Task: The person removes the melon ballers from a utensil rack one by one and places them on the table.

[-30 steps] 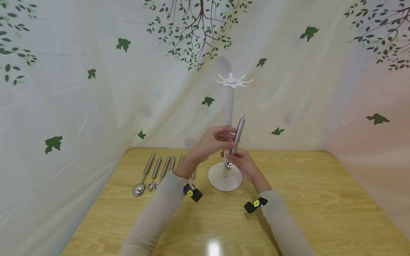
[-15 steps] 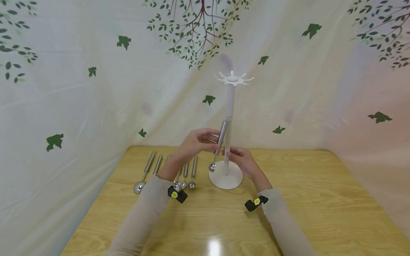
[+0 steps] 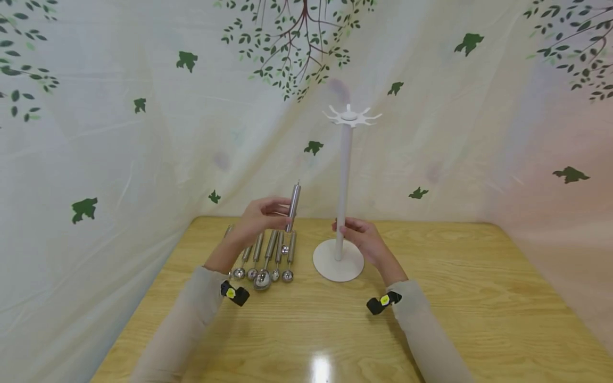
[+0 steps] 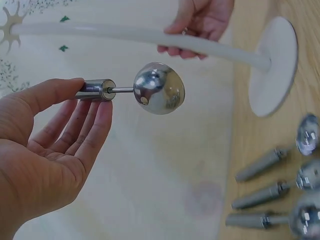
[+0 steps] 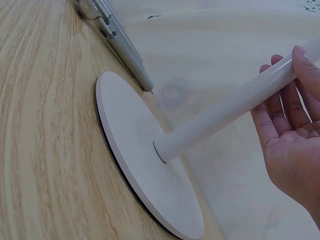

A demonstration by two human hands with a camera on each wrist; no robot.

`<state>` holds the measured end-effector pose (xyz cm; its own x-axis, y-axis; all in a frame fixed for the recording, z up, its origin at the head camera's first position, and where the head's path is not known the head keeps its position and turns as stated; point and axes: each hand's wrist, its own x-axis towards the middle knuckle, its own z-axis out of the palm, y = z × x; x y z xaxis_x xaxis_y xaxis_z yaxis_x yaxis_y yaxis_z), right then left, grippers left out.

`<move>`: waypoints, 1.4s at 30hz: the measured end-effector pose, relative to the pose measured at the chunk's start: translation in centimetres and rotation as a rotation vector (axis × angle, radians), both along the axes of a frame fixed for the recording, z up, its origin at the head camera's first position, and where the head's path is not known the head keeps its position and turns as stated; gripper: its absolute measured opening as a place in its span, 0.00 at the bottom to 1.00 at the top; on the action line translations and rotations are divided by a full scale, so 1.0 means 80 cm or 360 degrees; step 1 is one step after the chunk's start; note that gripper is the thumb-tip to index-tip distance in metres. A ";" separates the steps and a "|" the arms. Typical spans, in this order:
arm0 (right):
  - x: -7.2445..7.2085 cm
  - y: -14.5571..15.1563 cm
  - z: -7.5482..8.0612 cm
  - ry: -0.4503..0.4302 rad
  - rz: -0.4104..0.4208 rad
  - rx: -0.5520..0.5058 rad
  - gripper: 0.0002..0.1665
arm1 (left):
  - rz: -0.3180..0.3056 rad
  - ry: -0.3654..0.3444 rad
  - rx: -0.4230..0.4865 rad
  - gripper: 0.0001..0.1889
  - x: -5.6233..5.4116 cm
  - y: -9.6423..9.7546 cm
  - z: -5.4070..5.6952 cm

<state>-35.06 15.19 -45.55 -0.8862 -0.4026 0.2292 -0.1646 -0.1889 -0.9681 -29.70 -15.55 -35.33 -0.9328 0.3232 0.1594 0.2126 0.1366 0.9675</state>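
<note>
My left hand [image 3: 261, 218] pinches the metal handle of a melon baller [image 3: 293, 207] between thumb and fingers, bowl downward, above the table. In the left wrist view its round shiny bowl [image 4: 159, 89] faces away from the palm. The white stand [image 3: 344, 181] has a round base and a ring of hooks [image 3: 349, 116] on top. My right hand [image 3: 366, 242] grips the lower pole, thumb on one side and fingers behind; the right wrist view shows this hand [image 5: 295, 120] around the pole [image 5: 235, 102]. Below my left hand lie several similar metal utensils [image 3: 262, 279], partly covered by that arm.
The wooden table [image 3: 306, 330] carries the stand's base [image 3: 337, 271] right of the row of utensils. A pale cloth [image 3: 258, 143] printed with branches and leaves hangs close behind the table and along its sides.
My left hand has carried the melon baller leftward, from in front of the stand's pole to over the laid-out utensils. My right hand stays on the pole.
</note>
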 end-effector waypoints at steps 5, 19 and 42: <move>0.000 0.001 0.001 0.0003 -0.0001 0.0014 0.19 | 0.0105 -0.0063 0.0023 0.27 0.001 -0.033 -0.013; -0.001 0.000 -0.003 0.0011 0.0027 -0.0003 0.25 | 0.0346 -0.0126 -0.0067 0.29 0.008 -0.127 -0.046; -0.001 0.000 -0.002 0.0003 0.0007 -0.0002 0.24 | 0.0694 -0.0286 -0.0208 0.31 0.009 -0.207 -0.073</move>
<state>-35.18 15.20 -45.72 -0.8842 -0.4060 0.2311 -0.1654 -0.1906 -0.9676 -28.94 -32.12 -41.20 -0.9947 -0.0971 -0.0326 -0.0603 0.2984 0.9525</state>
